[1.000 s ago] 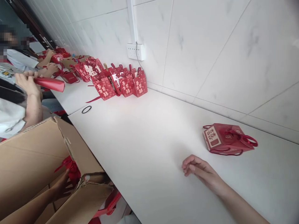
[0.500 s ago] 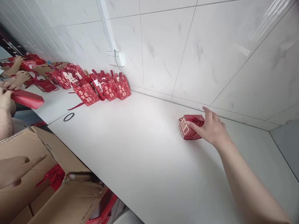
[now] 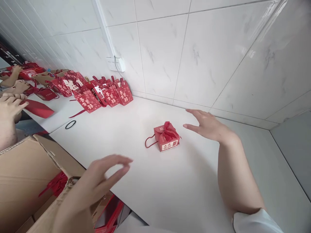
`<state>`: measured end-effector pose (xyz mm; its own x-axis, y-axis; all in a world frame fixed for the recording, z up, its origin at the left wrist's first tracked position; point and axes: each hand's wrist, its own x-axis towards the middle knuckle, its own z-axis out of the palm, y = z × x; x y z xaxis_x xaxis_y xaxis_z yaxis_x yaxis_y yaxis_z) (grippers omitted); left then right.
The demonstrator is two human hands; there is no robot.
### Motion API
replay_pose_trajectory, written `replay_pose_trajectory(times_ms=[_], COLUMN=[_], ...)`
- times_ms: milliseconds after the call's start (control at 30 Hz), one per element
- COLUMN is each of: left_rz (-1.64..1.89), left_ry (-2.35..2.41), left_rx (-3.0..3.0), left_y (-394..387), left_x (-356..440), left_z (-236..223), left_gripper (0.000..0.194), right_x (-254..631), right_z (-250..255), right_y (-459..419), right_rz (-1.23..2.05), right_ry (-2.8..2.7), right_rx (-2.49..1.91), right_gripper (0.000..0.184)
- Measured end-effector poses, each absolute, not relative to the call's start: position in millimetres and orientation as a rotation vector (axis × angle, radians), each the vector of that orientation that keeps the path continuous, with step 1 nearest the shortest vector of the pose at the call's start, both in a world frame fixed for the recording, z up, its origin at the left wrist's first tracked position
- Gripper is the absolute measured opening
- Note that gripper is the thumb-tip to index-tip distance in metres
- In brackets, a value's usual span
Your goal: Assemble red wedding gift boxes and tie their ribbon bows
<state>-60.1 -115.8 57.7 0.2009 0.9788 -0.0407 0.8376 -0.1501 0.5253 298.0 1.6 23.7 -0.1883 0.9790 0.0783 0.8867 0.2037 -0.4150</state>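
Ribbon (image 3: 169,132), tied in a bow, tops the small red gift box (image 3: 165,143), which sits upright on the white table (image 3: 145,191) just right of the centre of the frame. A pale label (image 3: 169,145) with dark red characters faces the bottom of the frame, and a cord handle (image 3: 146,142) loops out from the box's left side onto the tabletop.

The right hand (image 3: 206,125), in the right half of the frame, is empty; its thumb and fingers are spread apart, pointing left toward the box without touching it. The left hand (image 3: 99,178), at lower left of centre, is slightly blurred and also empty: thumb and forefinger curve toward each other with a narrow gap between their tips. It is well apart from the gift box and overlaps the edge of an open cardboard carton (image 3: 24,165) at the lower left, inside which lies something red with ribbons (image 3: 57,184).

Red printed bags (image 3: 87,101) stand clustered along the wall in the upper left, below a white socket (image 3: 115,64). At the left edge, a co-worker's hand (image 3: 11,106) touches a red piece (image 3: 40,108).
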Motion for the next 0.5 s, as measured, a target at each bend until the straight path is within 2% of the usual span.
replay_pose_trajectory(times_ms=[133, 267, 500], left_rz=[0.624, 0.727, 0.836], left_ry=[1.559, 1.559, 1.294], left_rx=[2.041, 2.004, 1.735], left_y=[-41.7, 27.2, 49.7], left_x=[-21.3, 2.0, 19.6], left_z=[33.3, 3.0, -43.9], left_gripper=[0.033, 0.038, 0.039], right_x=[281.7, 270.4, 277.9], right_z=[29.4, 26.4, 2.9], right_y=[-0.8, 0.6, 12.1], right_rz=[0.727, 0.751, 0.863], right_ry=[-2.159, -2.134, -2.009], right_rx=[-1.698, -1.693, -1.597], right_gripper=[0.048, 0.044, 0.035])
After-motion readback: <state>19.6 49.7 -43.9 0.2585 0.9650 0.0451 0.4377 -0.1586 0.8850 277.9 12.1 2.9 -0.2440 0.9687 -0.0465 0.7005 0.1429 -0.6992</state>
